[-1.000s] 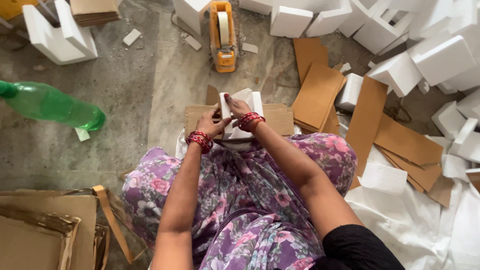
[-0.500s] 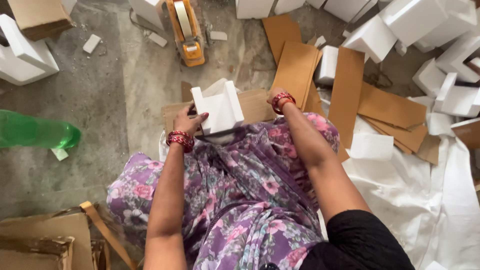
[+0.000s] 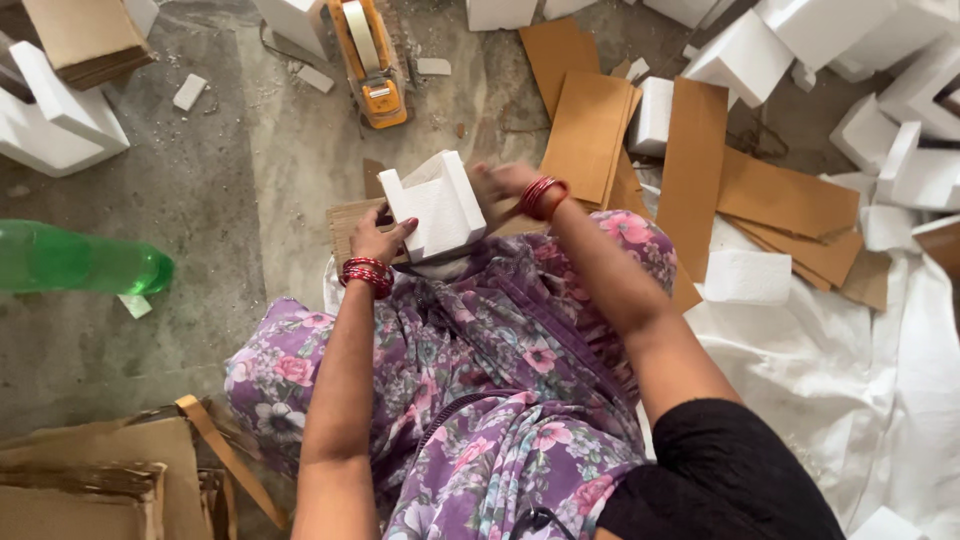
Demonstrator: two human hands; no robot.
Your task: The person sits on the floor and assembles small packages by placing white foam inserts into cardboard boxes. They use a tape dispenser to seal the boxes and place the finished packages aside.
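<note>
Over the person's lap, above a cardboard sheet (image 3: 350,215) lying on the floor, a white foam block (image 3: 437,205) is held up between both hands. It has an L-like shape with a raised lip along its top edges and is tilted a little. The left hand (image 3: 378,238) presses against its lower left side, fingers curled onto the foam, so that grip is grasping the block. The right hand (image 3: 500,183) is on the block's far right side; it is blurred, yet the fingers lie against the foam and seem to grasp it too. Red bangles circle both wrists.

Below the block spreads the person's purple flowered dress (image 3: 500,370), covering the knees. Just beyond the block, toward the top edge of the floor, lies a yellow tape dispenser (image 3: 372,60). To the right, flat brown cardboard strips (image 3: 690,170) lie fanned out and overlapping, with a small foam slab (image 3: 748,277) resting near them on a white sheet (image 3: 850,380). More foam pieces (image 3: 900,90) are heaped in the top right corner of the floor, and another foam piece (image 3: 55,115) sits at the top left. A green bottle (image 3: 80,262) lies on its side at the left edge, well apart from the hands. Torn cardboard (image 3: 90,485) fills the bottom left corner.
</note>
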